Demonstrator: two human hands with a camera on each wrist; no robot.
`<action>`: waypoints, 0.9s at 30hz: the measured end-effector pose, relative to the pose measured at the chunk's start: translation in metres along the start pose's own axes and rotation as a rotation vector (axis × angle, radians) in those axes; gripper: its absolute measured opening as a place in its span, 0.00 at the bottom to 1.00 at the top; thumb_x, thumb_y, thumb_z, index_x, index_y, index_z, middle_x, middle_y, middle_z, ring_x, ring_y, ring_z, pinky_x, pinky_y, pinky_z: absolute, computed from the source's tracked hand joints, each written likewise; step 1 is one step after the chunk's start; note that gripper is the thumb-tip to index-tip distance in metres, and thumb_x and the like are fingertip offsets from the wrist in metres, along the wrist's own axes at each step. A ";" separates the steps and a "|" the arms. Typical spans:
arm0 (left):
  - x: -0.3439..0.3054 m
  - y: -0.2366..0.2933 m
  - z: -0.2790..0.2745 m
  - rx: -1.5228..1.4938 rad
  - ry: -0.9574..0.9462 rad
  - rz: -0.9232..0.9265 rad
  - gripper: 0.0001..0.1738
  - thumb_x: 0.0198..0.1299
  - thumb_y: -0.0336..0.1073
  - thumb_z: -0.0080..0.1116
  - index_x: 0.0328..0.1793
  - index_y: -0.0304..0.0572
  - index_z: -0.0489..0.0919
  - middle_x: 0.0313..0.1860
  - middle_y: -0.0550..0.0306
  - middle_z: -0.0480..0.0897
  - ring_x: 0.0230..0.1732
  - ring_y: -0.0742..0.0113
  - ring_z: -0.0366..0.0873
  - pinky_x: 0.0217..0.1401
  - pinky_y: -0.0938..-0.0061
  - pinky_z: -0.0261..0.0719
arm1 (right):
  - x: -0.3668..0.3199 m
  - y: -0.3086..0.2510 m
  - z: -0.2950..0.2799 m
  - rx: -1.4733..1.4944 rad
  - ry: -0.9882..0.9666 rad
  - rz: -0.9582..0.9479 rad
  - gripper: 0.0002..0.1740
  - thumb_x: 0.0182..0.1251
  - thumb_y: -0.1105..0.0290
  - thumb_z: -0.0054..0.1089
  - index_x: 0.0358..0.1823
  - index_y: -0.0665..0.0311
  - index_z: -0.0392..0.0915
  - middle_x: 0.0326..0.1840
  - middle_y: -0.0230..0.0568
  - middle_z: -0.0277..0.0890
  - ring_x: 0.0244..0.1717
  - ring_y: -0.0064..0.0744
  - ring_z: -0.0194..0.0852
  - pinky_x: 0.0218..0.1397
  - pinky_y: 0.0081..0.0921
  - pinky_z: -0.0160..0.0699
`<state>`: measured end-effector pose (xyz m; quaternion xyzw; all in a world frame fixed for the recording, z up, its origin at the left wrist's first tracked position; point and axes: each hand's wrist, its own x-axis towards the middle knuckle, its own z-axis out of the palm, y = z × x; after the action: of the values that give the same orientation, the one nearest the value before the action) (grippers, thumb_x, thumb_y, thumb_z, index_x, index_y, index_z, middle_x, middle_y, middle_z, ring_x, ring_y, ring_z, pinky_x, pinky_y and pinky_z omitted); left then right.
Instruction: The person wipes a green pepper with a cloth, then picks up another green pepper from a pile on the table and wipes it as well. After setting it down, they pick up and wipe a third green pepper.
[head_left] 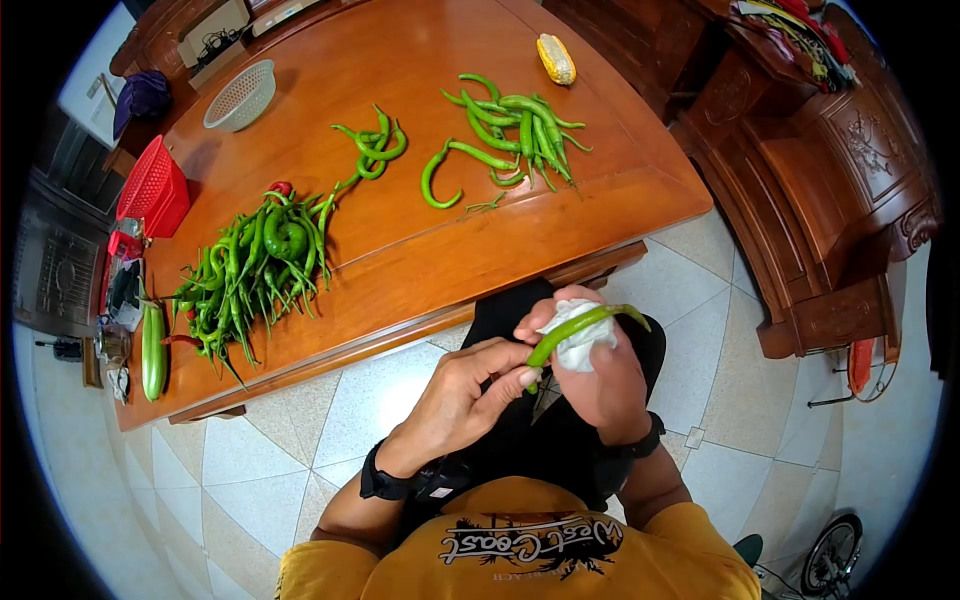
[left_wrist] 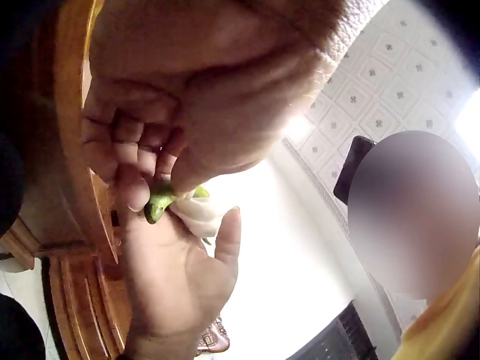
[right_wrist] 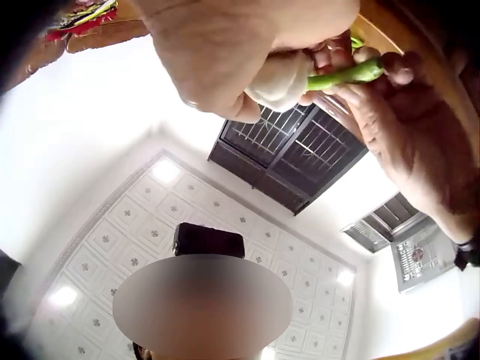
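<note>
My left hand pinches one end of a long green chili pepper between thumb and fingers. The pepper's middle lies across a crumpled white cloth or tissue, and its curved tip sticks out past it. My right hand holds the white wad in its palm, fingers curled about it. In the left wrist view the pepper's blunt end shows at the left fingertips. The right wrist view shows the white wad tucked under the right hand.
On the wooden table lie a big chili pile, a smaller heap, several loose chilies, a corn cob and a long pale-green vegetable. A red basket and a pale colander stand at the left.
</note>
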<state>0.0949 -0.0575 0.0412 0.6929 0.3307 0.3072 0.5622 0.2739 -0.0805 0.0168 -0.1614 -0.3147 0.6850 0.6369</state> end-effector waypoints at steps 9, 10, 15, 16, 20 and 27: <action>-0.001 0.010 -0.003 -0.093 0.027 -0.135 0.12 0.69 0.33 0.61 0.54 0.33 0.81 0.39 0.47 0.82 0.37 0.66 0.80 0.42 0.72 0.79 | -0.006 0.000 0.011 -0.436 -0.058 0.088 0.30 0.77 0.70 0.46 0.76 0.69 0.50 0.68 0.49 0.68 0.68 0.36 0.66 0.71 0.33 0.64; -0.001 0.007 -0.002 -0.076 0.034 -0.099 0.12 0.68 0.33 0.61 0.54 0.33 0.81 0.39 0.48 0.82 0.37 0.66 0.80 0.41 0.73 0.78 | -0.005 -0.001 0.012 -0.504 -0.051 0.097 0.30 0.78 0.69 0.45 0.76 0.70 0.50 0.67 0.49 0.69 0.68 0.35 0.67 0.71 0.32 0.65; -0.002 0.005 -0.002 0.000 0.022 -0.019 0.11 0.67 0.32 0.62 0.51 0.34 0.82 0.36 0.51 0.80 0.34 0.66 0.78 0.38 0.75 0.76 | -0.002 0.007 0.004 -0.378 0.043 -0.066 0.24 0.80 0.66 0.45 0.70 0.71 0.56 0.55 0.51 0.77 0.56 0.38 0.77 0.66 0.36 0.72; -0.002 0.004 -0.002 0.008 0.022 0.000 0.11 0.67 0.32 0.62 0.51 0.34 0.82 0.35 0.51 0.80 0.33 0.65 0.78 0.37 0.74 0.76 | -0.001 0.005 0.003 -0.350 0.056 -0.088 0.25 0.80 0.66 0.45 0.70 0.71 0.55 0.54 0.51 0.77 0.56 0.39 0.78 0.65 0.37 0.73; -0.002 0.004 -0.004 0.081 -0.003 0.039 0.10 0.66 0.32 0.63 0.48 0.34 0.82 0.35 0.52 0.80 0.32 0.63 0.76 0.35 0.72 0.74 | 0.000 -0.002 0.005 -0.197 0.150 -0.164 0.24 0.80 0.64 0.48 0.69 0.70 0.58 0.51 0.51 0.77 0.54 0.45 0.78 0.63 0.42 0.74; 0.000 0.003 0.002 0.161 0.012 0.137 0.10 0.64 0.31 0.65 0.47 0.32 0.82 0.34 0.50 0.79 0.32 0.56 0.77 0.35 0.69 0.75 | 0.002 -0.005 -0.009 0.033 0.128 -0.117 0.19 0.79 0.68 0.45 0.65 0.70 0.64 0.49 0.51 0.77 0.53 0.45 0.77 0.63 0.41 0.74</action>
<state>0.0968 -0.0597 0.0441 0.7551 0.3096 0.3215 0.4802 0.2830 -0.0764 0.0140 -0.1758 -0.2709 0.6400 0.6972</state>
